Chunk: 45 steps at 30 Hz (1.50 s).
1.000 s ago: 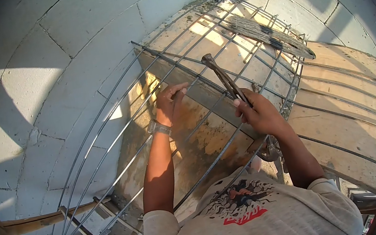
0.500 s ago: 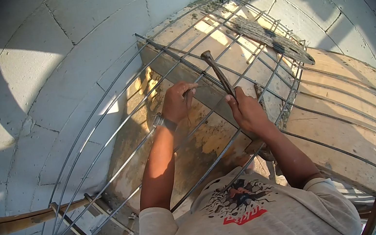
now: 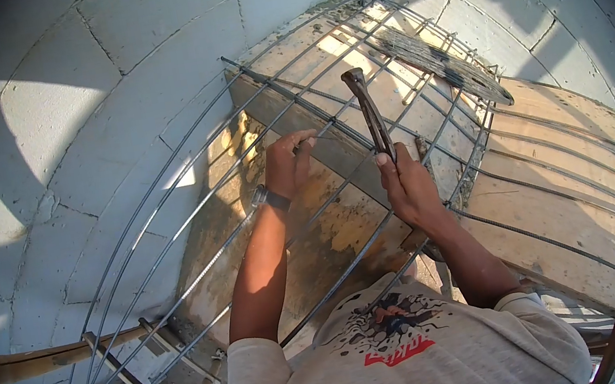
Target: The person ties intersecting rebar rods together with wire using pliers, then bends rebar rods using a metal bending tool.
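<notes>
In my right hand [image 3: 410,190] is a pair of dark metal pincers [image 3: 371,113], gripped by the handles with the head pointing up and away from me. Just above the rebar grid [image 3: 298,98], my left hand [image 3: 290,164] is closed in a pinch. A thin tie wire [image 3: 327,139] seems to run from its fingertips toward a bar crossing, though its ends are hard to make out. The pincers' jaws are apart from that crossing, up and to the right of it.
Pale block walls [image 3: 166,61] curve around the work. A weathered board [image 3: 440,62] rests on the far bars. Plywood panels [image 3: 554,177] with more bars lie to the right. A wooden frame [image 3: 68,357] is at lower left. Long bars stretch over the lower level.
My right hand and the pincers have shifted slightly right, with the pincers' head moved up and turned more upright. The left hand is almost where it was.
</notes>
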Tool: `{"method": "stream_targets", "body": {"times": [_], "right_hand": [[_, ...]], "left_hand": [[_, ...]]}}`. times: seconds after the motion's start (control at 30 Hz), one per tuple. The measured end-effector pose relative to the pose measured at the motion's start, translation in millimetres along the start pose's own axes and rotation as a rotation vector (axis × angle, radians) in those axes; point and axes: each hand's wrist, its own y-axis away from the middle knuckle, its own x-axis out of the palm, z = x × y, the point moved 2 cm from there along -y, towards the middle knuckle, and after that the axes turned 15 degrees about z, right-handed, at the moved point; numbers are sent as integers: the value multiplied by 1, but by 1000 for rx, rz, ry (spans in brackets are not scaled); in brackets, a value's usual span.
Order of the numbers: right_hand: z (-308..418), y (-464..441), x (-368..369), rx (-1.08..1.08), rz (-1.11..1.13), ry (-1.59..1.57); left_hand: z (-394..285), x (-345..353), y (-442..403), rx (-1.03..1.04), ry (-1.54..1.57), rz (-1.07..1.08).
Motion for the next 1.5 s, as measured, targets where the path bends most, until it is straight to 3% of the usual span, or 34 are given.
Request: {"method": "stream_targets", "body": {"times": [0.1, 0.2, 0.27, 0.3, 0.4, 0.5, 0.6, 0.67, 0.7, 0.8, 0.97, 1.07, 1.17, 1.27, 1.37, 1.47, 1.5], "right_hand": [[-16, 0, 10, 12, 30, 93], [-15, -6, 1, -8, 105, 19], [3, 10, -2, 37, 52, -176], [2, 8, -1, 22, 15, -120], [-26, -11, 7, 85, 273, 192], [-19, -2, 4, -5, 107, 0], [-2, 0, 0, 78, -9, -102], [-40, -17, 6, 26, 91, 88], [-52, -24, 8, -6, 139, 186], [-41, -10, 3, 133, 154, -332], [-56, 13, 7, 102, -23, -731], [-76, 20, -3, 48, -151, -883], [-90, 25, -20, 29, -226, -959], [-95, 29, -23, 27, -194, -988], [-88, 24, -21, -39, -102, -1022], [-85, 29, -10, -54, -18, -998], [-86, 31, -7, -49, 3, -989]], "left_hand": [[-4, 2, -2, -422, 209, 15], [25, 5, -5, -287, 216, -53], [17, 1, -4, -369, 284, -51], [10, -2, -8, -385, 284, -60], [9, 7, -4, -410, 331, -102], [16, 0, -16, -404, 348, -130], [22, 4, -14, -473, 426, -144], [33, 10, -20, -535, 526, -173], [38, 14, -24, -509, 454, -177], [40, 13, -61, -415, 185, -190], [-35, 44, -113, -220, -319, 28], [-39, 69, -86, 116, -455, 297], [-32, 35, -36, 211, -328, 233], [7, 3, -27, -328, 407, -45], [37, 6, -61, -656, 855, -203], [17, 24, -113, -590, 579, -97], [-7, 34, -120, -532, 358, -1]]}}
